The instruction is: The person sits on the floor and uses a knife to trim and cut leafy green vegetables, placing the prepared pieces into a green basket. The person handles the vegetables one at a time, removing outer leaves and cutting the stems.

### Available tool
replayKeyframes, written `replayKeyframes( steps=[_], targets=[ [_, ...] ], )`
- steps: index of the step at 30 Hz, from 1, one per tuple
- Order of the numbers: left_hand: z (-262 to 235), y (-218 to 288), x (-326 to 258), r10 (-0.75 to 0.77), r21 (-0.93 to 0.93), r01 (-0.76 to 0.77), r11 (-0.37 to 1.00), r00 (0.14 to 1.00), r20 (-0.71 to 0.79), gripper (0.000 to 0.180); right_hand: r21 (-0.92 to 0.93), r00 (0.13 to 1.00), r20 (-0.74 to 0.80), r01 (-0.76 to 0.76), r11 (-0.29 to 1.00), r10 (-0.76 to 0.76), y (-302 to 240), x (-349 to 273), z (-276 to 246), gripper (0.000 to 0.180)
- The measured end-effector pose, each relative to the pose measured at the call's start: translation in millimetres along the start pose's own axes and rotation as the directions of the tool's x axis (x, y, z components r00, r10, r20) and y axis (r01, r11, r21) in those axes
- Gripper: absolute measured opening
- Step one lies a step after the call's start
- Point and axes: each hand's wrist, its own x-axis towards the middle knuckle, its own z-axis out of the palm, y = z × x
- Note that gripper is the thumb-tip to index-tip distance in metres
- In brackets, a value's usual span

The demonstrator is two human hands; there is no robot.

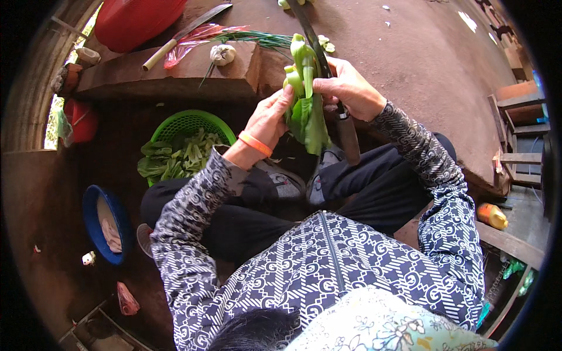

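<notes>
In front of my body, both hands are on a bunch of leafy greens (304, 111) with thick pale-green stalks pointing up and broad leaves hanging down. My left hand (268, 120), with an orange band at the wrist, is closed on the left side of the bunch. My right hand (354, 90) pinches the stalks from the right, thumb in front. A long dark-bladed knife (316, 44) also sits in that hand, its wooden handle (349, 140) hanging below the fingers. Cut greens (181, 155) fill part of a green plastic basket (190, 116) at left.
On a raised ledge (170, 73) lie another knife (187, 35), a garlic bulb (222, 54), green onions (263, 40) and red plastic film. A red basket (134, 23) is at the far left. Left of my legs stands a blue basin (91, 219); an orange bottle (492, 216) lies right.
</notes>
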Motion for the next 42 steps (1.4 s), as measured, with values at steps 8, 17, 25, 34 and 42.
replayKeyframes(
  steps=[8, 17, 25, 34, 42],
  targets=[
    [-23.4, -3.2, -5.6, 0.175, -0.062, -0.189, 0.980, 0.968, -0.177, 0.036, -0.320, 0.981, -0.168, 0.043, 0.946, -0.101, 20.4, 5.6, 12.1, 0.041],
    [-13.3, -6.7, -9.5, 0.131, 0.002, -0.132, 0.991, 0.982, -0.132, 0.042, -0.470, 0.994, -0.078, 0.025, 0.882, -0.070, 29.8, 4.2, 35.7, 0.049],
    [-32.9, 7.2, -14.2, 0.050, 0.217, -0.015, 0.976, 0.986, -0.157, 0.031, -0.359, 1.000, 0.013, 0.027, 0.933, -0.024, 8.9, 6.0, 24.5, 0.045],
    [-26.7, 16.3, -21.5, 0.098, 0.403, -0.076, 0.912, 0.995, -0.034, 0.040, -0.387, 0.977, 0.207, 0.126, 0.913, -0.048, 0.0, -2.9, 40.0, 0.083],
    [-25.7, 18.9, -30.1, 0.131, 0.624, -0.064, 0.779, 0.990, -0.061, 0.041, -0.614, 0.987, 0.096, 0.163, 0.772, -0.132, 7.1, -6.3, 55.1, 0.120]
  ],
)
